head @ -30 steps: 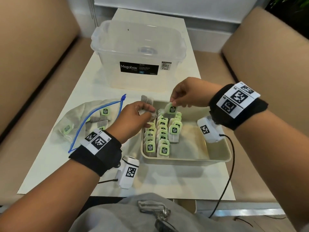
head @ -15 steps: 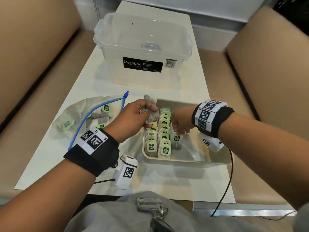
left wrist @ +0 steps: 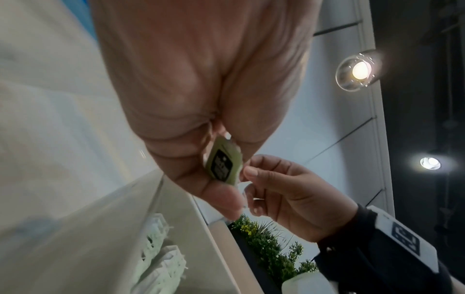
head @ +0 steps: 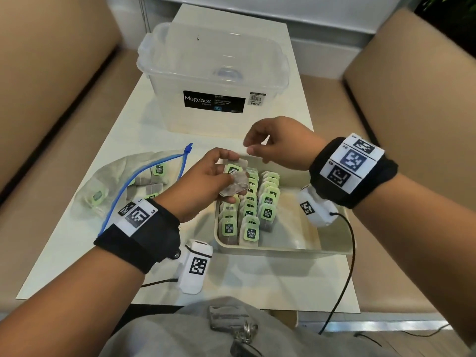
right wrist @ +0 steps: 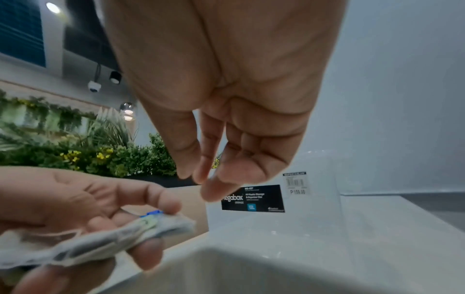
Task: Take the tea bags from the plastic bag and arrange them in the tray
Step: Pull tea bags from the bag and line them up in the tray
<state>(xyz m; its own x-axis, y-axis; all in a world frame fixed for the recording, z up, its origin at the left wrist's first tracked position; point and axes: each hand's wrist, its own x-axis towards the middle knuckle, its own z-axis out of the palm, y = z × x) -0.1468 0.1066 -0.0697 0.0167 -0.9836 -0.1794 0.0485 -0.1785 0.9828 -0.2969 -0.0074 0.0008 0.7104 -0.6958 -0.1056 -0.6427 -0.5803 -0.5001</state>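
Note:
My left hand (head: 229,176) hovers over the far left corner of the beige tray (head: 283,248) and grips a small bundle of tea bags (head: 235,182), one green tag (left wrist: 222,167) facing up. My right hand (head: 251,146) is just above and beyond that bundle, fingers loosely spread and empty (right wrist: 201,179), its fingertips close to the green tag. Three rows of tea bags (head: 257,210) stand in the left half of the tray. The clear plastic bag (head: 116,181) with a blue zip lies left of the tray with several tea bags inside.
A clear Megabox storage bin (head: 213,73) stands on the white table (head: 257,284) behind the tray. Tan benches (head: 51,99) flank the table on both sides. A black cable (head: 345,279) hangs past the tray's right side.
Half a second ago my right hand was low in the tray at a tea bag in the third row. It has since lifted empty, back up to the bundle in my left hand.

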